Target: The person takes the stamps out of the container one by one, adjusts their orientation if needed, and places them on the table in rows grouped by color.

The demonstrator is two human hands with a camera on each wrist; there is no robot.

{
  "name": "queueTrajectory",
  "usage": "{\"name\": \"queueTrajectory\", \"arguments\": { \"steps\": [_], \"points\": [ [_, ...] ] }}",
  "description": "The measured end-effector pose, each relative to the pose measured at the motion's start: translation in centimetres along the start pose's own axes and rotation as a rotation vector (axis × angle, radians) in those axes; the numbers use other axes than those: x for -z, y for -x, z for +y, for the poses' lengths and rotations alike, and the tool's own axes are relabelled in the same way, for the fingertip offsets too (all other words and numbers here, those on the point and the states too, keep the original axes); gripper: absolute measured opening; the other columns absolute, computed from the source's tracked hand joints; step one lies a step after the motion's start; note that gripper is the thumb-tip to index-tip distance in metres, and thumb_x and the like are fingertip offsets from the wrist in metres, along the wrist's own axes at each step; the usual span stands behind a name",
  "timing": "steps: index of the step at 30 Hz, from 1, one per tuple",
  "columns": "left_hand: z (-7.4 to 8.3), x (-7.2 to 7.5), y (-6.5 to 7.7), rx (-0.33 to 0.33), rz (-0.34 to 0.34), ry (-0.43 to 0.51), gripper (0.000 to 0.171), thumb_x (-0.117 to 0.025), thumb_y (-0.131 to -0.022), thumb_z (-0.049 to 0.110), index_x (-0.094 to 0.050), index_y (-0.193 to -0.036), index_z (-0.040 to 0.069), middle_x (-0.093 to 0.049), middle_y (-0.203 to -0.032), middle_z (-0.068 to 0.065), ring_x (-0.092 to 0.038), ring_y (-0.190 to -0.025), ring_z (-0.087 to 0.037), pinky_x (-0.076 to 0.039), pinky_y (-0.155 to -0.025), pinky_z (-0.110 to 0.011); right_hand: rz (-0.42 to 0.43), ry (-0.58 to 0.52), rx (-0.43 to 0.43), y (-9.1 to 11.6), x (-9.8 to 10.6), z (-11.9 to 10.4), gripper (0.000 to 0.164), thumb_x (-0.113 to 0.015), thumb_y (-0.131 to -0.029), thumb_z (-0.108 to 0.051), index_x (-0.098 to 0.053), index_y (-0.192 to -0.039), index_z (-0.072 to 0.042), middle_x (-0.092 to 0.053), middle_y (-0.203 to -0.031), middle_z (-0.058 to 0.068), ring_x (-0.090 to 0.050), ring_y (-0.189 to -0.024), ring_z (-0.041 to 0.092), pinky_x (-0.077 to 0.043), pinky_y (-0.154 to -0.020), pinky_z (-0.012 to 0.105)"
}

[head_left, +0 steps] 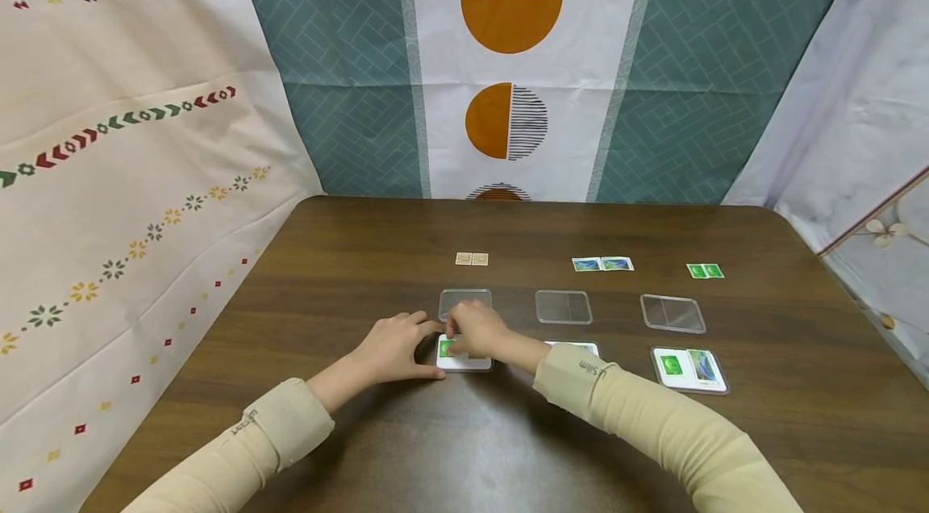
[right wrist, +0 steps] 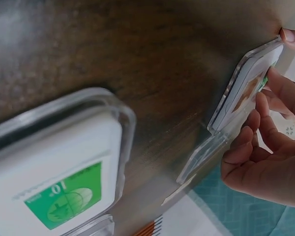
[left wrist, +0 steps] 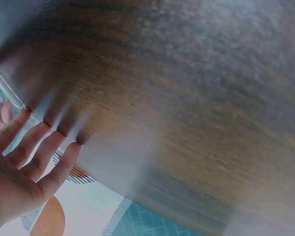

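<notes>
My left hand [head_left: 397,348] reaches a clear plastic case with a white insert [head_left: 475,364]. Its thumb and index finger touch the near-left and far-left corners; in the left wrist view its fingers [left wrist: 44,152] stretch out fairly straight. My right hand [head_left: 475,327] comes over the same case from above. Between its thumb and index fingertip it pinches a green stamp [right wrist: 264,82] at the insert's left half. A brownish stamp [right wrist: 248,92] lies on the insert's other half, mostly hidden by the right hand in the head view.
Case lids [head_left: 563,307] stand in a row behind. To the right, one case [head_left: 573,347] is partly covered by my sleeve; another [head_left: 689,384] holds a green and a blue stamp. Loose beige stamps [head_left: 472,259], blue stamps [head_left: 602,264] and green stamps [head_left: 705,271] lie farther back.
</notes>
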State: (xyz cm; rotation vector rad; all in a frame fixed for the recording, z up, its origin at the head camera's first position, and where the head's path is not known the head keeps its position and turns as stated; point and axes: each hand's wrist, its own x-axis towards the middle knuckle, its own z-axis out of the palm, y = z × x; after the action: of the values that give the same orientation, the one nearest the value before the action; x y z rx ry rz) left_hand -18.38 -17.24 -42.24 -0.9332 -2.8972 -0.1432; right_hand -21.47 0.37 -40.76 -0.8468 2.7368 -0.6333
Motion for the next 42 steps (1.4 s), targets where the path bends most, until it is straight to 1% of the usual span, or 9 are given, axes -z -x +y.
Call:
{"name": "queueTrajectory", "arguments": {
  "steps": [6, 12, 17, 24, 30, 35, 42],
  "points": [
    [0.1, 0.0, -0.1, 0.001, -0.002, 0.001, 0.065, -0.073, -0.067, 0.061, -0.065, -0.115, 0.018, -0.056, -0.084, 0.005, -0.054, -0.071, -0.014, -0.042, -0.056, -0.027, -0.025, -0.025, 0.014, -0.1, 0.3, 0.0, 0.019, -0.082, -0.069, -0.012, -0.064, -0.07, -0.01, -0.059, -0.072, 0.0, -0.045, -0.07, 0.013, -0.036, -0.063, 0.026],
    [0.1, 0.1, -0.1, -0.005, 0.0, -0.006, 0.065, -0.073, -0.067, 0.061, -0.065, -0.114, 0.016, -0.056, -0.084, 0.004, -0.055, -0.071, -0.014, -0.043, -0.056, -0.028, -0.042, -0.06, 0.014, -0.2, 0.4, 0.0, 0.021, -0.081, -0.069, -0.008, -0.06, -0.071, -0.009, -0.051, -0.069, -0.003, -0.043, -0.068, 0.013, -0.034, -0.061, 0.025],
    [0.0, 0.1, -0.1, -0.008, 0.009, -0.016, 0.066, -0.074, -0.066, 0.061, -0.066, -0.112, 0.015, -0.054, -0.08, 0.005, -0.053, -0.068, -0.013, -0.042, -0.055, -0.027, -0.008, -0.081, 0.031, 0.0, 0.3, -0.1, 0.023, -0.079, -0.067, -0.002, -0.057, -0.073, -0.008, -0.047, -0.066, -0.004, -0.042, -0.064, 0.012, -0.033, -0.058, 0.022],
    [0.0, 0.0, 0.0, -0.001, 0.001, -0.015, 0.063, -0.073, -0.066, 0.061, -0.066, -0.109, 0.015, -0.051, -0.078, 0.005, -0.049, -0.065, -0.011, -0.039, -0.053, -0.025, 0.049, -0.13, 0.07, 0.5, -0.2, -0.2, 0.022, -0.075, -0.066, 0.005, -0.057, -0.074, -0.006, -0.05, -0.065, -0.001, -0.045, -0.06, 0.01, -0.034, -0.054, 0.021],
    [0.1, 0.0, 0.1, 0.013, -0.007, -0.001, 0.062, -0.074, -0.066, 0.06, -0.066, -0.108, 0.015, -0.049, -0.076, 0.006, -0.046, -0.064, -0.01, -0.036, -0.052, -0.024, 0.095, -0.141, 0.086, 0.7, -0.5, -0.3, 0.022, -0.071, -0.067, 0.009, -0.057, -0.072, -0.006, -0.045, -0.061, -0.005, -0.043, -0.058, 0.01, -0.032, -0.054, 0.021],
    [0.1, 0.0, 0.0, 0.015, -0.008, -0.003, 0.062, -0.074, -0.066, 0.06, -0.066, -0.108, 0.015, -0.05, -0.077, 0.006, -0.048, -0.065, -0.011, -0.037, -0.053, -0.025, 0.122, -0.163, 0.092, 0.7, -0.6, -0.2, 0.02, -0.069, -0.067, 0.01, -0.058, -0.071, -0.005, -0.044, -0.06, -0.006, -0.043, -0.057, 0.009, -0.032, -0.053, 0.02],
    [0.2, 0.0, 0.1, 0.009, -0.003, -0.01, 0.063, -0.073, -0.067, 0.06, -0.066, -0.11, 0.015, -0.053, -0.081, 0.004, -0.053, -0.069, -0.014, -0.041, -0.054, -0.028, 0.122, -0.228, 0.092, 0.6, -0.4, 0.2, 0.015, -0.068, -0.07, 0.008, -0.061, -0.073, -0.004, -0.045, -0.06, -0.006, -0.042, -0.056, 0.007, -0.032, -0.053, 0.017]
  ]
}}
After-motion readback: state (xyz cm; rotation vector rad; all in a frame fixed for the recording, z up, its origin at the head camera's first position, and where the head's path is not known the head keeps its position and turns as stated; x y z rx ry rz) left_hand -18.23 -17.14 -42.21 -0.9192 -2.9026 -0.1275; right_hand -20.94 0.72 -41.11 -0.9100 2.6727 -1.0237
